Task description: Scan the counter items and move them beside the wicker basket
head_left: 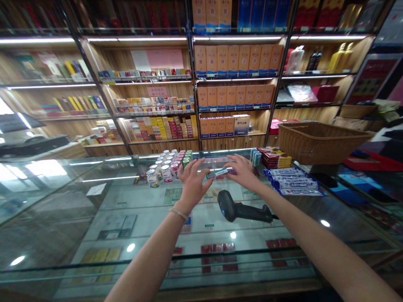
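A small green and white pack [217, 173] is held between my two hands above the glass counter [141, 214]. My left hand [192, 182] pinches its left end between thumb and finger, the other fingers raised. The right end sits in the fingers of my right hand [241, 171]. Below them a black handheld scanner [244, 209] lies on the glass, its head to the left and a small blue light showing. Several small cans or tubs [166, 167] stand in rows just left of my left hand.
Blue and white packets [294, 182] and red and yellow boxes [273, 158] lie right of my right hand. Behind them stands a wicker basket [321, 140]. Shelves [233, 79] of boxes and bottles line the wall. A white paper slip [96, 189] lies at the left.
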